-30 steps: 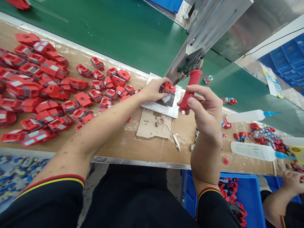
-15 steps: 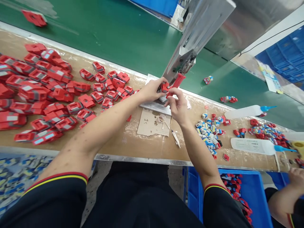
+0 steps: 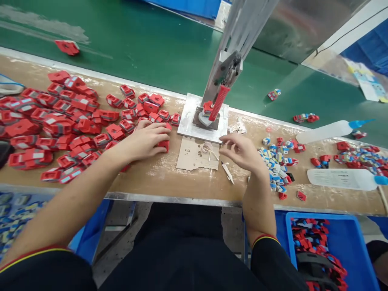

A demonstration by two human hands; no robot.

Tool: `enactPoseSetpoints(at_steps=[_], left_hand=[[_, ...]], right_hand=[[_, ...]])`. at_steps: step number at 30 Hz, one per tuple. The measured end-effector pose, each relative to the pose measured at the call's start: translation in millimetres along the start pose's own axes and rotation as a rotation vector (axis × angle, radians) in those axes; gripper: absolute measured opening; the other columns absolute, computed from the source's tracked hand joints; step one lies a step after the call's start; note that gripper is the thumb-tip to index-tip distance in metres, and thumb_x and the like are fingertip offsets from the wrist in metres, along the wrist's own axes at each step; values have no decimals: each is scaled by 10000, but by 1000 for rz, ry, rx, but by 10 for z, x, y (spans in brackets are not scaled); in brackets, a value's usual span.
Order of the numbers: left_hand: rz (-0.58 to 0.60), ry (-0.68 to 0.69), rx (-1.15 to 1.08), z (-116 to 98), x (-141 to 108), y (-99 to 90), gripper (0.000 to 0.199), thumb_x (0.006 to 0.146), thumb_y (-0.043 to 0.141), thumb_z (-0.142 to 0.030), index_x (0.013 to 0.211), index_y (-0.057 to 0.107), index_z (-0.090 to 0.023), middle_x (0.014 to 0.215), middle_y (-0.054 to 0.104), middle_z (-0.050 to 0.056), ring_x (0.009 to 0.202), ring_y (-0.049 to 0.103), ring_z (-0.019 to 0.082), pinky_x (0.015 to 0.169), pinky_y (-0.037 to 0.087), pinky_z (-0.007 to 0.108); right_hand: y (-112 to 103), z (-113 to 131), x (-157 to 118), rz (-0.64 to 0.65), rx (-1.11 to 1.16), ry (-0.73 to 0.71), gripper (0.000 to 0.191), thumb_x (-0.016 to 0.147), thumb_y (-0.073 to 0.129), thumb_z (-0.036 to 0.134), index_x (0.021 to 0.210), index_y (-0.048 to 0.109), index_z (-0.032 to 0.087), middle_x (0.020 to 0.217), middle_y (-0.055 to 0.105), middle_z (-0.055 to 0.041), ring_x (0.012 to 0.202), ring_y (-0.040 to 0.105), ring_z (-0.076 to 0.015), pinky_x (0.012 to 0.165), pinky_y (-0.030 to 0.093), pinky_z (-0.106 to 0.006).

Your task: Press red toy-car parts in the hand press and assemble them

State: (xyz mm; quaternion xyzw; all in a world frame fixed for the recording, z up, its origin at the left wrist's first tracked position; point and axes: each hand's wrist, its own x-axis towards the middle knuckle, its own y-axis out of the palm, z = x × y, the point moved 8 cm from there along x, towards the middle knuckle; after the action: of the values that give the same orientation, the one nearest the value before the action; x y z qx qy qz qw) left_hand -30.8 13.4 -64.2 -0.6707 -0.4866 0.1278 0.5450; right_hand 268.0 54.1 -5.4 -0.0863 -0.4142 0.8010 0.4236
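Note:
My left hand (image 3: pixel 148 139) rests over the right end of the red parts pile, its fingers spread and touching a red part (image 3: pixel 164 146). My right hand (image 3: pixel 241 151) hovers beside the front right corner of the press base plate (image 3: pixel 189 126), fingers apart and holding nothing. A red part (image 3: pixel 207 107) sits on the round fixture of the press, next to the red handle (image 3: pixel 220 102), which slants downward. A piece of cardboard (image 3: pixel 188 161) with small rings lies in front of the plate, and a white pen-like tool (image 3: pixel 228 173) lies to its right.
Many red parts (image 3: pixel 57 123) cover the left of the bench. Small blue and white parts (image 3: pixel 274 165) lie at the right, with two bottles (image 3: pixel 341 179) beyond them. A green belt (image 3: pixel 136 48) runs behind. A blue bin (image 3: pixel 356 246) stands lower right.
Both hands have left the press. My left hand has moved left onto the red parts, and my right hand has moved right and down and opened. The view has shifted slightly.

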Motion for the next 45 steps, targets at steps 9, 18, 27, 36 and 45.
enactPoseSetpoints(at_steps=[9, 18, 27, 36, 45], left_hand=[[-517, -281, -677, -298, 79, -357, 381, 838, 899, -367, 1145, 689, -286, 1052, 776, 24, 936, 742, 223, 865, 593, 382], [-504, -545, -1552, -296, 602, 412, 529, 790, 914, -528, 1129, 571, -311, 1103, 785, 22, 881, 792, 180, 760, 649, 295], [-426, -335, -1038, -512, 468, 372, 439, 792, 945, -332, 1088, 639, -222, 1296, 760, 121, 1034, 803, 218, 846, 673, 308], [-396, -205, -743, -803, 477, 396, 345, 822, 911, -389, 1091, 778, -218, 1038, 831, 99, 961, 805, 230, 882, 665, 368], [-407, -120, -748, -897, 485, 365, 353, 814, 908, -241, 1138, 768, -232, 1047, 840, 87, 956, 811, 209, 877, 649, 339]], right_hand=[[503, -134, 49, 152, 24, 32, 112, 962, 659, 194, 903, 749, 225, 920, 776, -36, 836, 676, -180, 803, 493, -317], [661, -146, 128, -60, -28, 8, 136, 987, 625, 208, 915, 732, 252, 918, 779, -37, 881, 654, -201, 801, 498, -334], [-69, -160, -198, -573, 383, 59, 193, 895, 796, 368, 832, 660, 246, 765, 722, 8, 618, 602, -135, 577, 479, -298], [137, 99, -171, -628, 613, 28, 360, 873, 830, 520, 771, 600, 263, 688, 691, 2, 629, 658, -162, 576, 541, -327], [234, 129, -141, -576, 688, 4, 252, 891, 836, 381, 789, 652, 241, 753, 761, -9, 666, 706, -145, 577, 543, -283]])
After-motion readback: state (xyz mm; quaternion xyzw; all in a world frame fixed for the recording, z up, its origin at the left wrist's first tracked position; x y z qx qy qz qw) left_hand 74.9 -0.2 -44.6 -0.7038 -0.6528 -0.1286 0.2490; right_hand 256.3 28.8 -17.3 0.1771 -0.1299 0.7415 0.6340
